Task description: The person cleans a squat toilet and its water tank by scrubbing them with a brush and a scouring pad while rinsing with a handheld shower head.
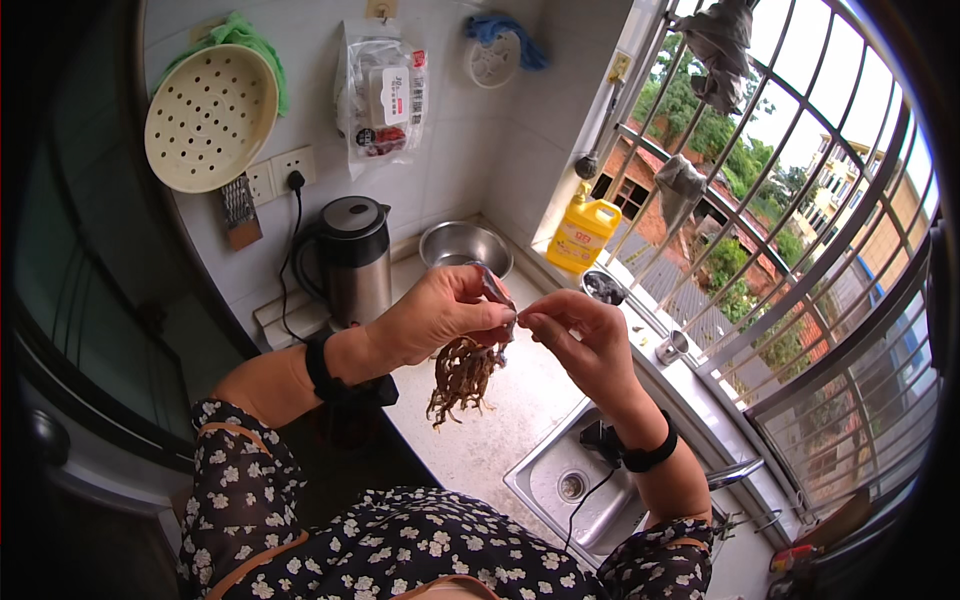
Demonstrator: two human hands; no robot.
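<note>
A bundle of thin, brown, twisted strands [465, 371], perhaps dried roots or vegetables, hangs below my left hand [457, 311]. That hand grips the bundle's top between thumb and fingers. From the grip a glossy grey and pinkish piece [495, 283], possibly plastic film, sticks up. My right hand [574, 334] is close beside it, thumb and forefinger pinched together by the left thumb tip. Whether something thin lies in that pinch is too small to tell. Both hands are above the pale countertop [450, 450].
An electric kettle [354, 262] stands left of a steel bowl [466, 246]. A steel sink [544, 469] is at the lower right. On the windowsill are a yellow detergent jug [583, 236], a small bowl [602, 287] and a metal cup [672, 347]. A perforated cream basket [211, 116] hangs on the wall.
</note>
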